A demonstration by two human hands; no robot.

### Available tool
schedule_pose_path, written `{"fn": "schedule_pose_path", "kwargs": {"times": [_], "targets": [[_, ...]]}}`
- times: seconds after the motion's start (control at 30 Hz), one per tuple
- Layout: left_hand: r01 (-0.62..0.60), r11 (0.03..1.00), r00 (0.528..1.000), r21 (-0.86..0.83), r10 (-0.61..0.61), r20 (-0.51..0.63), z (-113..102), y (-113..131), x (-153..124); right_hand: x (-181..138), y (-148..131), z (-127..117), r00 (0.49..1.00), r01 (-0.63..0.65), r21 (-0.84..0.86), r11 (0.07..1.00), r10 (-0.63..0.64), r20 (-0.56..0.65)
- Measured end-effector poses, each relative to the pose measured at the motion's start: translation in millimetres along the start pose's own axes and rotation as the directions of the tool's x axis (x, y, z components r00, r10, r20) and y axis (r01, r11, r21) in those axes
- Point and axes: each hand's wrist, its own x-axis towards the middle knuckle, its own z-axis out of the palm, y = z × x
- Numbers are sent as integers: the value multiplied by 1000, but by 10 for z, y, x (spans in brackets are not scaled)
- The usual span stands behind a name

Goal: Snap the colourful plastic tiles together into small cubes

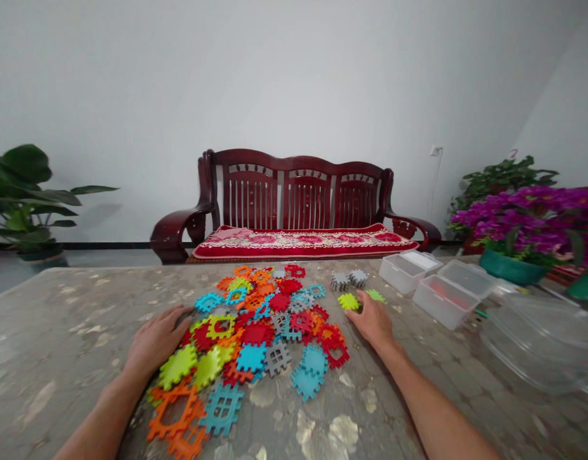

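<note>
Plastic interlocking tiles in red, orange, blue, grey and lime are lying in a loose heap at the middle of the table, spreading from near its far edge down toward its near edge. The left hand is lying open and palm down against the heap's left margin, gripping nothing. The right hand is resting just right of the heap with its fingertips at a lime tile. Whether they are pinching it or only touching it cannot be told, as the fingers are hiding the contact. A second lime tile is lying just beside that hand, and two grey tiles are sitting apart, closer to the far edge. Clear boxes are standing open toward the right edge. Probable faults are as follows. The table surface is looking smooth, so a tile pressed from above is likely to be skating away instead of lifting. The toothed rims are overlapping, so one tile pulled from the heap is liable to be dragging its neighbours along. The orange frames are lying close to the near edge beside the left forearm, so a sweep of that arm is risking pushing them off.
</note>
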Motion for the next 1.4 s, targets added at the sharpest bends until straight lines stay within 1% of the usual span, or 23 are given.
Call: {"fn": "schedule_pose_path", "kwargs": {"times": [0.17,0.33,0.5,0.57,0.6,0.67,0.73,0.8,0.87,0.93,1.2,1.4], "targets": [[-4,1000,1000,-2,4,1,-9,9,-3,9,-29,-15,1000,-9,-55,998,9,13],[-11,1000,1000,-3,11,-10,-8,6,-4,5,-58,-6,1000,18,-78,997,-17,16],[-13,1000,1000,6,13,2,32,-36,19,-18,-61,10,999,30,-48,998,-31,-11],[-10,1000,1000,-3,10,-4,49,-54,27,7,-10,-18,998,24,-13,1000,-24,-50],[-8,1000,1000,-10,8,-8,55,-61,30,29,34,-42,997,4,2,1000,-4,-82],[-7,1000,1000,-22,7,-13,62,-70,35,83,154,-99,986,-74,13,997,75,-152],[-6,1000,1000,-21,6,-12,64,-75,37,136,293,-150,970,-166,-4,986,163,-180],[-4,1000,1000,-8,4,-4,64,-77,39,173,408,-176,962,-240,-36,970,233,-145],[-2,1000,1000,4,2,9,63,-77,40,196,470,-177,960,-273,-58,960,267,-85],[2,1000,1000,11,-2,15,65,-78,40,211,478,-165,961,-273,-66,960,270,-52],[-17,1000,1000,0,17,-11,68,-76,31,276,388,-114,969,-247,-148,958,243,-43],[-15,1000,999,17,14,28,52,-76,27,377,354,-59,967,-250,-224,942,256,-4]]}}
